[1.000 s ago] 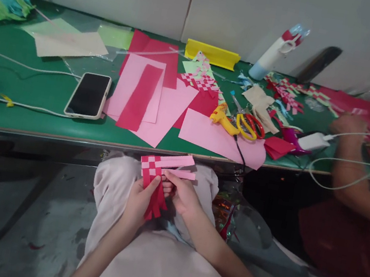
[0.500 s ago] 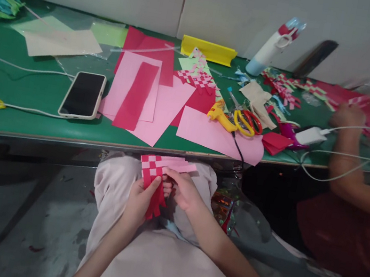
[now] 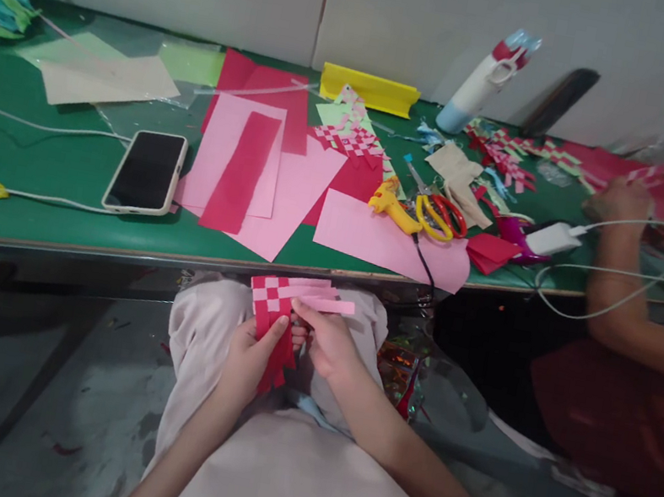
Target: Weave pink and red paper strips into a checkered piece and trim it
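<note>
Over my lap I hold a woven paper piece (image 3: 271, 293), a red and pink checkerboard at its upper left. Loose pink strips (image 3: 328, 303) stick out to its right, and red strips (image 3: 277, 363) hang below. My left hand (image 3: 254, 355) grips the lower left of the weave, thumb on top and fingers behind it. At the right side, my right hand (image 3: 322, 339) is closed on the paper near the base of the pink strips, its index finger stretched along them. Its other fingertips are partly hidden.
On the green table (image 3: 54, 221) lie a phone (image 3: 147, 172), pink sheets (image 3: 311, 185), a yellow glue gun (image 3: 394, 206) and scissors (image 3: 433, 218). A bottle (image 3: 479, 90) stands behind. At right, a co-worker's hand (image 3: 623, 201) is near red paper; white cables (image 3: 623, 274) cross there.
The pink strips now spread a little apart, with one reaching further right. Both hands keep their hold on the woven paper. The view has shifted slightly.
</note>
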Tool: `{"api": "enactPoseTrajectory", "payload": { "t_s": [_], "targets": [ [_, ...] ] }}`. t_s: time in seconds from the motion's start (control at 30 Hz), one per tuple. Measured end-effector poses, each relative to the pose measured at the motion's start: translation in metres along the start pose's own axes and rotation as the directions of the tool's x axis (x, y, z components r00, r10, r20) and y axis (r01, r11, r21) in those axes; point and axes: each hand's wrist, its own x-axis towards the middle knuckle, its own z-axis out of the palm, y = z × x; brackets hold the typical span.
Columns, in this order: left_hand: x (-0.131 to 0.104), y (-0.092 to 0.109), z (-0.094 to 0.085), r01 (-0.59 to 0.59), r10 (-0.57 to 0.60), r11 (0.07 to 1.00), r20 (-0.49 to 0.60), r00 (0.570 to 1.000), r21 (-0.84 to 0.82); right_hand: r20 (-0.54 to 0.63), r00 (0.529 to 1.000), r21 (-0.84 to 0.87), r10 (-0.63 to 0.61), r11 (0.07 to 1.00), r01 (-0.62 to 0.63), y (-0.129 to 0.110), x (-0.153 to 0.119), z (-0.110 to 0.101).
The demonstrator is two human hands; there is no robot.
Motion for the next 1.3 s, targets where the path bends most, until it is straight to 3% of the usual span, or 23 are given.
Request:
{"api": "enactPoseTrajectory", "payload": {
  "t_s": [0.47, 0.67, 1.1, 1.3],
  "targets": [
    [-0.006, 0.018, 0.005, 0.001, -0.001, 1.000, -0.010, 1.000, 0.020, 0.014, 0.993, 0.012, -0.120, 0.993, 0.119, -0.015, -0.014, 0.021],
    [-0.002, 0.028, 0.007, -0.087, 0.087, 0.996, 0.023, 0.996, -0.014, 0.041, 0.991, -0.002, -0.125, 0.992, 0.125, -0.022, -0.015, 0.025],
    [0.000, 0.025, 0.006, -0.164, 0.165, 0.985, -0.015, 0.986, 0.048, -0.008, 0.981, -0.001, -0.194, 0.981, 0.194, -0.034, -0.024, 0.035],
    [-0.003, 0.026, 0.008, -0.123, 0.123, 0.992, -0.011, 0.992, 0.037, -0.010, 0.979, 0.009, -0.201, 0.979, 0.201, -0.032, -0.025, 0.036]
  ]
}}
